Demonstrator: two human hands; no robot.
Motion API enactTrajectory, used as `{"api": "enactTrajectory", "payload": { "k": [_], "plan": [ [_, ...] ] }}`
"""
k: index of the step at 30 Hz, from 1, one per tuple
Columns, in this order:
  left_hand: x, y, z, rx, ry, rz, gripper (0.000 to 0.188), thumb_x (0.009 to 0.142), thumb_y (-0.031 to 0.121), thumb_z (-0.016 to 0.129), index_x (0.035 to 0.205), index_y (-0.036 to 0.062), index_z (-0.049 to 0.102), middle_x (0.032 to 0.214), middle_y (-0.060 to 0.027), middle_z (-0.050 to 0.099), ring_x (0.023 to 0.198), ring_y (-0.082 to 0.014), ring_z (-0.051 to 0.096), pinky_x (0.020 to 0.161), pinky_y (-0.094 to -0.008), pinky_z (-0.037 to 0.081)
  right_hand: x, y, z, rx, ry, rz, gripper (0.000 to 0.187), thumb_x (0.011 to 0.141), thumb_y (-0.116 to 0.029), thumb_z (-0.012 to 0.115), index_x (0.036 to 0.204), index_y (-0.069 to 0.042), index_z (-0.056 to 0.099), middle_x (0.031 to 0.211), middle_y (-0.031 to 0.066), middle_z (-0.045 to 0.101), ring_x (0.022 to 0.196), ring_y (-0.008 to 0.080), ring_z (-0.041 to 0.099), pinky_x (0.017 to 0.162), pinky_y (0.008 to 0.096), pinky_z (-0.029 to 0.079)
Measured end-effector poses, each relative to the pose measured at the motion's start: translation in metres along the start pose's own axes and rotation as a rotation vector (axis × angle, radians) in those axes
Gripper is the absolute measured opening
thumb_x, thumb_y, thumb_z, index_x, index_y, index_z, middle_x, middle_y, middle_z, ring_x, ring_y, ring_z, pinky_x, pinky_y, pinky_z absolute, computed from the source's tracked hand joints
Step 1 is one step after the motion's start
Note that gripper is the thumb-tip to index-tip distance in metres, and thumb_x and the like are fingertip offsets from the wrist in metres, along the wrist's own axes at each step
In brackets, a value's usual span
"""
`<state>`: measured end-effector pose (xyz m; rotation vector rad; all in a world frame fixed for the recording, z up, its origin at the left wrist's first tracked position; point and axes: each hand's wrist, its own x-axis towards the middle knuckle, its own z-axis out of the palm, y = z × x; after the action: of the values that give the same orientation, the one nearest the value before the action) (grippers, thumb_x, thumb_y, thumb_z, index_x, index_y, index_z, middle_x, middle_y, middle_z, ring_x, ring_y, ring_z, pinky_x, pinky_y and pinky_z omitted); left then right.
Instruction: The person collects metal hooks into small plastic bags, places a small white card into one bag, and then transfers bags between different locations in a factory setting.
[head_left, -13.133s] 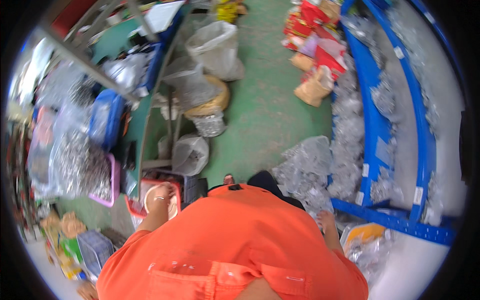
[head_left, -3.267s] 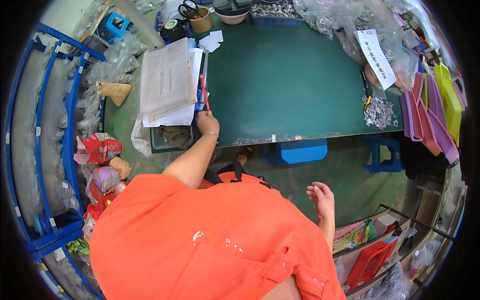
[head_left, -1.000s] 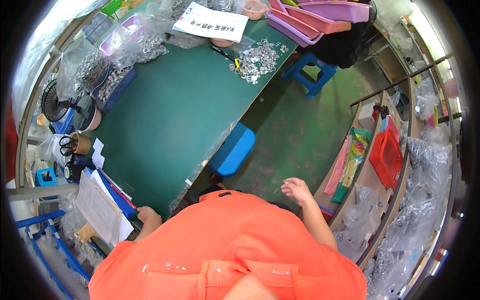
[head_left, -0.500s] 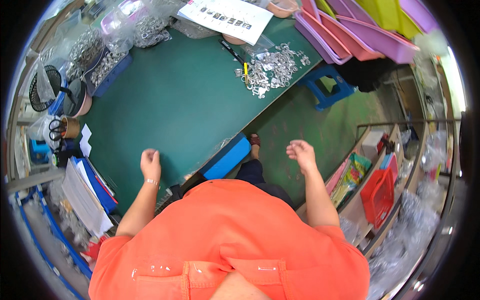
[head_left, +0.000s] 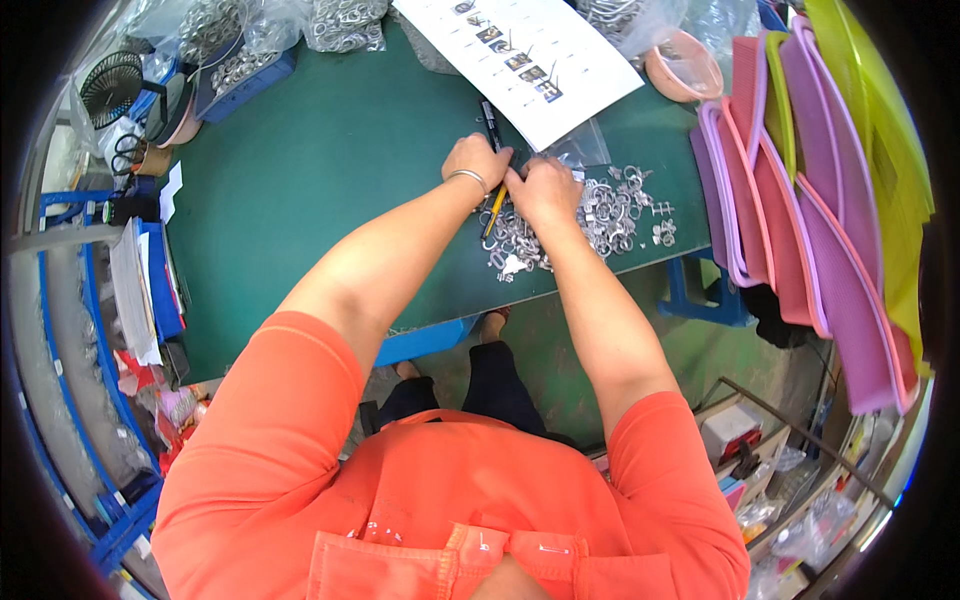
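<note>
Both arms reach forward over the green table. My left hand (head_left: pixel 477 160) has its fingers curled closed beside a black pen (head_left: pixel 489 118), and its fingertips are hidden. Close on its right, my right hand (head_left: pixel 545 190) lies at the far left part of a pile of small silver metal pieces (head_left: pixel 605 215), fingers bent and tips hidden. I cannot make out what either hand holds. A yellow-and-black pen-like tool (head_left: pixel 494 212) lies slanted on the pile beside my right thumb. Beyond my hands lies a printed sheet with pictures (head_left: pixel 530 65); a clear plastic bag (head_left: pixel 585 145) pokes out below it.
Nested purple, pink and green plastic trays (head_left: pixel 800 190) stand at the right above a blue stool (head_left: pixel 705 290). A pink bowl (head_left: pixel 684 68) sits at the back. Blue bin (head_left: pixel 245 82) and bags of metal parts are far left; folders (head_left: pixel 158 280) line the table's left edge.
My hands, apart near my body before, have moved forward and come together at the metal pile and pens. My body has turned rightward and closer to the table.
</note>
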<state>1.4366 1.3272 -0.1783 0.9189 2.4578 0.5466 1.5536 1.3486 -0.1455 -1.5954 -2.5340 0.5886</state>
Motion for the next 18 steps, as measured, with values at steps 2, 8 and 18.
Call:
{"api": "enactTrajectory", "payload": {
  "k": [2,8,18],
  "plan": [
    [0.007,0.003,0.004,0.004,-0.025,-0.051,0.035,0.068,0.036,0.065,0.081,0.0034,0.064,0.086,-0.0190,0.064,0.083,-0.0327,0.061,0.073,-0.0386,0.048,0.009,-0.004,0.001,-0.039,-0.084,0.014,0.034,0.073,-0.038,0.061,0.083,-0.007,0.067,0.096,0.0102,0.061,0.096,0.0271,0.055,0.081,0.0446,0.039],
    [0.006,-0.027,-0.014,-0.166,0.090,-0.018,0.033,0.066,0.032,0.066,0.075,0.0008,0.066,0.073,-0.0173,0.064,0.072,-0.0297,0.063,0.070,-0.0361,0.049,0.018,-0.003,0.003,0.242,-0.176,0.015,0.030,0.071,-0.034,0.060,0.079,-0.006,0.066,0.083,0.0136,0.064,0.084,0.0306,0.060,0.074,0.0436,0.042],
    [-0.093,-0.069,-0.095,-0.999,-0.202,-0.069,0.018,0.086,0.010,0.056,0.099,-0.0035,0.057,0.089,-0.0064,0.062,0.080,-0.0119,0.059,0.071,-0.0255,0.048,-0.023,-0.045,-0.026,1.156,-0.472,-0.014,0.019,0.084,-0.013,0.058,0.094,0.004,0.058,0.074,0.0037,0.060,0.062,0.0073,0.054,0.053,0.0195,0.042]
  ]
}}
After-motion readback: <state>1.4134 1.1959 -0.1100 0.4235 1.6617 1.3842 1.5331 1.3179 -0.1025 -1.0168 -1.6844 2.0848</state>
